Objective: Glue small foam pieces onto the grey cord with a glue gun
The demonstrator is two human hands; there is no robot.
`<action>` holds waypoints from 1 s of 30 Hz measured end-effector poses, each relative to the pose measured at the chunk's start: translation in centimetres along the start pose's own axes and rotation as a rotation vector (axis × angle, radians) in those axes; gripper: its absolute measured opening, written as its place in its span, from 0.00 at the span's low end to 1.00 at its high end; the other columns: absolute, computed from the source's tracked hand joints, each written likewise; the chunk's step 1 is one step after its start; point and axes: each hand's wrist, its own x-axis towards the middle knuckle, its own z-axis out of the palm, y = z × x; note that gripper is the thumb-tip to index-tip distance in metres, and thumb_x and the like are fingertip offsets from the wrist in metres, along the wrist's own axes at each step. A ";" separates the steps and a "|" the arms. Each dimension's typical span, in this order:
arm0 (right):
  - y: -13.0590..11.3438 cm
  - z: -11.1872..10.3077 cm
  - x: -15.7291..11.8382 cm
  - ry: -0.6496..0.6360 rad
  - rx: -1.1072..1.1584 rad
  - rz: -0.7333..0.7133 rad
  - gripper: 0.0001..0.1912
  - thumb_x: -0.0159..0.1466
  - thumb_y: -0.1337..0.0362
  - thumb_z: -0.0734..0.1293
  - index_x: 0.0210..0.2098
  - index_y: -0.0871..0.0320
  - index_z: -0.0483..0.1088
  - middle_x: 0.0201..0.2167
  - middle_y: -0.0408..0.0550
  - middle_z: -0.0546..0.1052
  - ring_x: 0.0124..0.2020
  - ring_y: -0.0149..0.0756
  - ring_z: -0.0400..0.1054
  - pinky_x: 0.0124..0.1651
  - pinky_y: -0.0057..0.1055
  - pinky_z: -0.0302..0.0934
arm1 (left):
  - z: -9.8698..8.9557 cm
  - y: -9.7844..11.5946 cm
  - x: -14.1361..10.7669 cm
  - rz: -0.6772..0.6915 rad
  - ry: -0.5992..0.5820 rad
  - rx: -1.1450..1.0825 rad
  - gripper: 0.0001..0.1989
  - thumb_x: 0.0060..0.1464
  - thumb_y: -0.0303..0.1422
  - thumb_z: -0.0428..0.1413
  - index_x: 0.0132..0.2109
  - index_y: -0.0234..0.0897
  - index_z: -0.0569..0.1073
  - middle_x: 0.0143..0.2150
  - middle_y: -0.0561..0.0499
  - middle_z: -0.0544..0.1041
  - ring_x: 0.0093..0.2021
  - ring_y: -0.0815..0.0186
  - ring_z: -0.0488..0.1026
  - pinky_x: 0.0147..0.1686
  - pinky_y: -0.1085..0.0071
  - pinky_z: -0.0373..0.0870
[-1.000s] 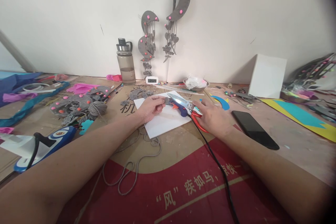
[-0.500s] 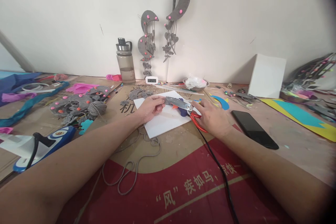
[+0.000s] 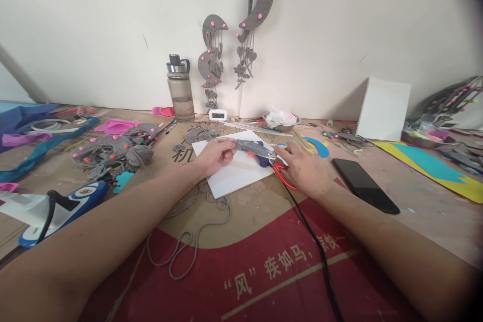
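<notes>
My right hand (image 3: 305, 168) grips scissors (image 3: 260, 149) by their red handles. Their grey metal blades point left, over a white board (image 3: 237, 176), and look nearly closed. At the blade tips, my left hand (image 3: 218, 155) is closed in a pinch. Something grey shows by its fingertips, but its shape is too small to make out. Partly hidden under the blades lies a dark blue object (image 3: 263, 161) with a bit of orange beside it. Grey yarn (image 3: 196, 236) trails in loops from near the board's left edge toward me.
Left of my hands lie grey crescent pieces with pink dots and a yarn ball (image 3: 139, 155). A bottle (image 3: 181, 93) and small clock (image 3: 218, 115) stand at the wall, where crescent hangings (image 3: 264, 0) hang. A phone (image 3: 365, 186) lies right; a black cable (image 3: 317, 241) runs toward me.
Almost nothing differs. The scissors and my right hand have shifted very slightly; my left hand keeps its pinch in the same place.
</notes>
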 end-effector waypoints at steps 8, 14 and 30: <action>-0.1 0.3 0.1 0.011 0.020 -0.014 0.20 0.64 0.64 0.59 0.55 0.57 0.64 0.44 0.55 0.71 0.40 0.40 0.64 0.30 0.30 0.43 | 0.0 0.0 -0.1 -0.006 0.003 0.006 0.05 0.40 0.24 0.58 0.29 0.30 0.71 0.21 0.51 0.69 0.17 0.78 0.56 0.18 0.79 0.48; -0.1 0.2 -0.1 0.016 0.026 -0.033 0.18 0.64 0.67 0.58 0.53 0.59 0.66 0.43 0.55 0.72 0.40 0.40 0.64 0.29 0.31 0.42 | -0.1 0.1 0.0 -0.013 -0.003 0.005 0.06 0.39 0.24 0.58 0.29 0.31 0.70 0.21 0.51 0.69 0.17 0.78 0.56 0.17 0.79 0.48; 0.3 0.3 0.0 0.011 0.181 0.120 0.21 0.63 0.66 0.58 0.54 0.53 0.66 0.46 0.51 0.74 0.37 0.39 0.68 0.31 0.31 0.48 | 0.4 -0.1 0.0 0.032 0.047 0.105 0.08 0.41 0.26 0.61 0.32 0.32 0.72 0.23 0.50 0.71 0.17 0.78 0.57 0.18 0.78 0.48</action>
